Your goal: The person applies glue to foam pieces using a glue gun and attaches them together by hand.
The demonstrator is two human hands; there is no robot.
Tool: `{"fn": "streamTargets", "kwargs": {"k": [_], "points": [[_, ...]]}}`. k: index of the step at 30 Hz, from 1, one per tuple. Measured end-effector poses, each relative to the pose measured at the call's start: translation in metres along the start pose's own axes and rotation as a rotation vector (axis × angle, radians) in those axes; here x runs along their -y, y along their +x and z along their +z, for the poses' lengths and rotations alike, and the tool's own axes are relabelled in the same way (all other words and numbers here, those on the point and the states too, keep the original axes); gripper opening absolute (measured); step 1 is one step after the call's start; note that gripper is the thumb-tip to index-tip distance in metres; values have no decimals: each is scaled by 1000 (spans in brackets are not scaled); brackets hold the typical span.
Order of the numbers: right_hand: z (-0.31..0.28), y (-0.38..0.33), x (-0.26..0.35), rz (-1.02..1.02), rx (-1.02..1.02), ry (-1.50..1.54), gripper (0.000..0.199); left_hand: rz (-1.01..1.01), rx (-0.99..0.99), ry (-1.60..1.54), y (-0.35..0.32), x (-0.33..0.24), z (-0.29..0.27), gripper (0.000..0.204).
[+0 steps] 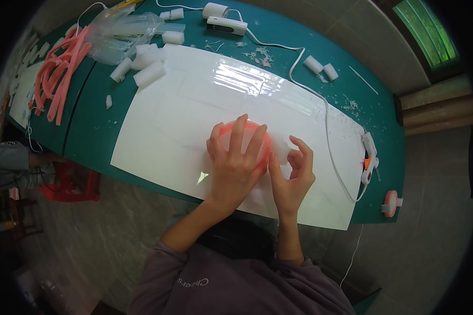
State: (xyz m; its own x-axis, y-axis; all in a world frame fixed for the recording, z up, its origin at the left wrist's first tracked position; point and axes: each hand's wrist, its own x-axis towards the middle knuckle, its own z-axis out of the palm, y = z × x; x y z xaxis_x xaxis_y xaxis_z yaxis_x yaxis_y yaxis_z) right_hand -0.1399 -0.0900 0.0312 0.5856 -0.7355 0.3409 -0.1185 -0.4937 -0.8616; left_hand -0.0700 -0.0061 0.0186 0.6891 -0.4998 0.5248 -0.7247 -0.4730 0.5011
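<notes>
A round disc (238, 137) with a pink rim and a pale middle lies on the white board in front of me. My left hand (234, 163) is spread over it from above, fingertips at the far part of the rim, holding it against the board. Just right of the disc is my right hand (291, 181), its thumb at the rim. The index finger is raised apart from the thumb, the other fingers bent. A small white piece (282, 148) shows between that thumb and the fingers; whether it is joined to the disc I cannot tell.
The glossy white board (168, 126) covers much of the green table (97, 136). White foam pieces (150, 73), pink strips (63, 73) and a plastic bag (121, 37) lie far left. A cable (326, 105) crosses the board near a glue gun (369, 157). Another pink-rimmed disc (390, 203) stands at right.
</notes>
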Motion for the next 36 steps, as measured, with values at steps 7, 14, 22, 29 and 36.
{"fn": "streamTargets", "kwargs": {"k": [7, 14, 22, 29, 36], "points": [[-16, -15, -27, 268, 84, 137, 28, 297, 210, 237, 15, -1, -4, 54], [-24, -25, -35, 247, 49, 110, 28, 591, 298, 504, 31, -17, -6, 45], [-42, -29, -36, 219, 84, -64, 17, 835, 371, 746, 33, -45, -2, 35], [-94, 31, -10, -115, 112, -250, 18, 955, 378, 808, 33, -49, 1, 31], [-85, 106, 15, -520, 702, 36, 29, 1008, 421, 906, 26, -52, 3, 37]]}}
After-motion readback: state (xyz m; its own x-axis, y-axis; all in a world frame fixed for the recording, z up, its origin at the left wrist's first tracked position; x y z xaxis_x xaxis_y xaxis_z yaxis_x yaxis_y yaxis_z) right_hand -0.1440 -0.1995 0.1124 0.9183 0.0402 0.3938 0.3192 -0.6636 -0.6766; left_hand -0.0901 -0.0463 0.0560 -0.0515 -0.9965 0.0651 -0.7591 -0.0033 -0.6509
